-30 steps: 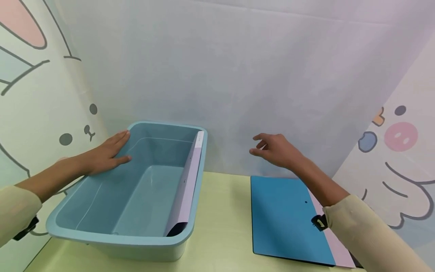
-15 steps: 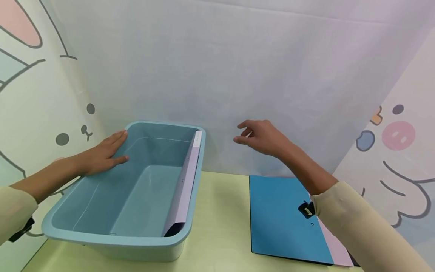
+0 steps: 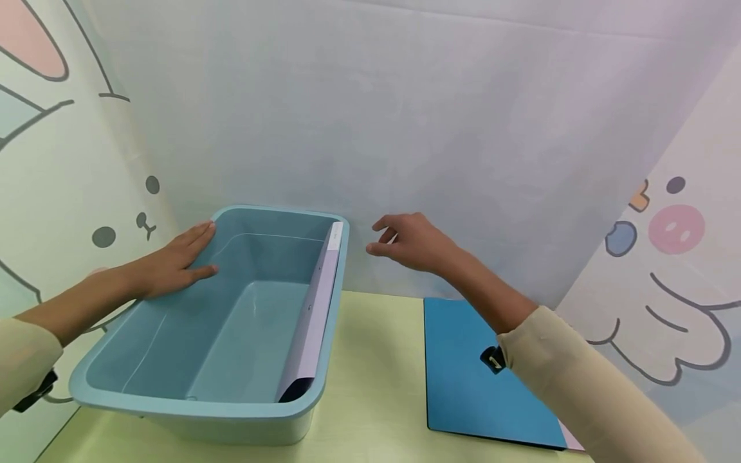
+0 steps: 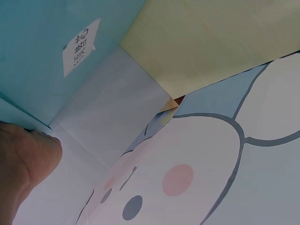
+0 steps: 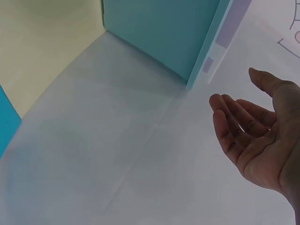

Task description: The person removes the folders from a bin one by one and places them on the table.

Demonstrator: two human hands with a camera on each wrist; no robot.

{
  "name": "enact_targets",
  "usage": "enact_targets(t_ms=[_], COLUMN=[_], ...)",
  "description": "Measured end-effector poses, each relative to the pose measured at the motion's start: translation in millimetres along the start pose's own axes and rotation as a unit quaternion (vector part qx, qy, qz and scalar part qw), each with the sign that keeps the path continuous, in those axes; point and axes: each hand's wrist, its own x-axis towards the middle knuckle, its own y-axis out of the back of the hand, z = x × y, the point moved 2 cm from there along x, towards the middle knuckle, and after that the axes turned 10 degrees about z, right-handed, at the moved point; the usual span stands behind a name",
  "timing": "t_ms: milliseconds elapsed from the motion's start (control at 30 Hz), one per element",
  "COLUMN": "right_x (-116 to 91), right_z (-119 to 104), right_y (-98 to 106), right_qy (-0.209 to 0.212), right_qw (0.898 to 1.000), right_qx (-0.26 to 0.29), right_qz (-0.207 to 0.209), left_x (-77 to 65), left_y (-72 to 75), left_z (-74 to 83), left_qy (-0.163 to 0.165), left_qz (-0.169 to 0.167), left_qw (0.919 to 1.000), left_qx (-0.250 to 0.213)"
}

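Observation:
A blue-grey plastic tub [image 3: 197, 411] stands at the left of the table in the head view. Inside it, a file folder with a lilac spine [image 3: 315, 315] leans along the right wall. My left hand [image 3: 173, 260] rests on the tub's left rim, fingers stretched out and thumb over the inside. To the right of the tub my right hand [image 3: 411, 241] hovers in the air, fingers loosely bent, holding nothing; in the right wrist view its palm [image 5: 262, 164] shows bare. Below that arm a blue folder [image 3: 480, 386] lies flat, its lilac spine partly hidden by the sleeve.
The table [image 3: 370, 386] is pale yellow-green. A white cloth [image 3: 376, 116] hangs behind it, and cartoon-printed panels stand on both sides, close to the tub on the left. A paper label [image 4: 80, 49] with writing is stuck on the tub's outer side.
My right hand has moved left through the air, from above the blue folder toward the tub's right rim. My left hand stays on the rim.

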Motion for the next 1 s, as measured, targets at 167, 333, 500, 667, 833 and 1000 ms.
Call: enact_targets(t_ms=[167, 333, 500, 667, 833, 1000], right_x=[3, 5, 7, 11, 12, 14], right_z=[-8, -18, -25, -30, -40, -55], right_y=[-19, -36, -50, -65, -77, -85], right_qy=[-0.004, -0.023, -0.071, -0.108, -0.143, -0.174], right_qw=[1.000, 0.998, 0.995, 0.991, 0.987, 0.984], right_qx=[0.018, 0.052, 0.075, 0.077, 0.060, -0.004], right_qz=[-0.007, -0.011, -0.005, 0.021, 0.038, 0.033], left_x=[0.0, 1.5, 3.2, 4.1, 4.7, 5.6], left_y=[0.0, -0.6, -1.4, -1.1, -1.3, -2.0], left_z=[1.3, 3.9, 6.6, 7.8, 7.5, 5.1], left_qy=[-0.002, -0.005, -0.009, -0.008, -0.006, -0.005], left_qz=[0.000, 0.000, -0.001, -0.003, -0.004, -0.004], left_qw=[1.0000, 1.0000, 0.9999, 0.9999, 1.0000, 1.0000], left_qx=[0.000, 0.004, 0.006, 0.008, 0.006, 0.005])
